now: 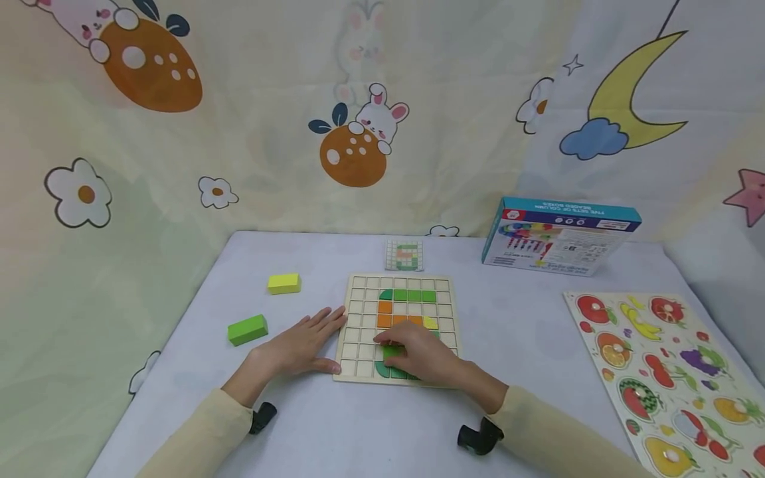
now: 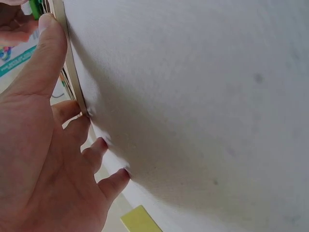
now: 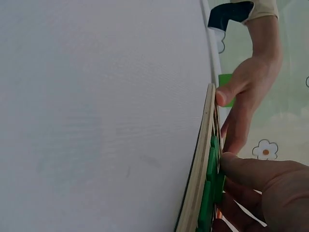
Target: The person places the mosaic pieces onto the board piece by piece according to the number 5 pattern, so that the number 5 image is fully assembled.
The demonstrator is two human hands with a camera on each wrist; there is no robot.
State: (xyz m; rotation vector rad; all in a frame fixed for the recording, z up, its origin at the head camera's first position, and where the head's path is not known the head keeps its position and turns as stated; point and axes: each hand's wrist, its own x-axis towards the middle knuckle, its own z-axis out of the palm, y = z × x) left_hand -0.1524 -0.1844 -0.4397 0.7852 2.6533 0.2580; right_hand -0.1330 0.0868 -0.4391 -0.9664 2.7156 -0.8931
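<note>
A wooden grid board (image 1: 358, 332) lies on the white table, with green, orange and yellow pieces set in its squares. My right hand (image 1: 421, 352) is over the board's lower part, thumb and fingers pinching a green block (image 1: 391, 352). In the right wrist view, the green block (image 3: 220, 187) shows beside the thumb tip, above the dark green pieces (image 3: 206, 203) along the board's near edge. My left hand (image 1: 301, 345) rests spread at the board's left side, its thumb and index finger touching the edge. Squares under the right hand are hidden.
Left of the board lie a yellow block (image 1: 283, 283) and a green block (image 1: 248, 330). Behind it is a small pattern card (image 1: 404, 255). A box (image 1: 558, 239) stands at the back right, and a fruit puzzle board (image 1: 657, 392) lies on the right.
</note>
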